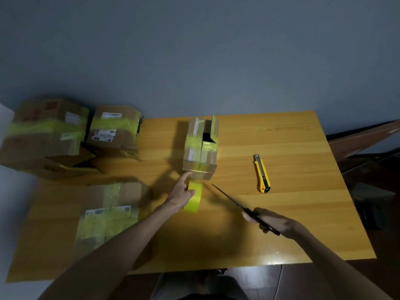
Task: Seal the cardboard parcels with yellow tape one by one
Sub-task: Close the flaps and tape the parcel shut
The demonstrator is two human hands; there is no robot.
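Note:
A small cardboard parcel (200,148) stands in the middle of the wooden table (281,137), wrapped with yellow tape, one top flap raised. A strip of yellow tape runs from its near face down to the tape roll (193,197). My left hand (180,194) holds the roll, and its index finger presses the tape onto the parcel's lower edge. My right hand (273,221) grips black scissors (233,202), whose blades point toward the tape strip, a short way to its right.
A yellow utility knife (262,174) lies to the right of the parcel. Taped parcels sit at the far left (45,135) and beside it (113,128). A flat taped parcel (108,213) lies at the near left. A grey wall runs behind the table.

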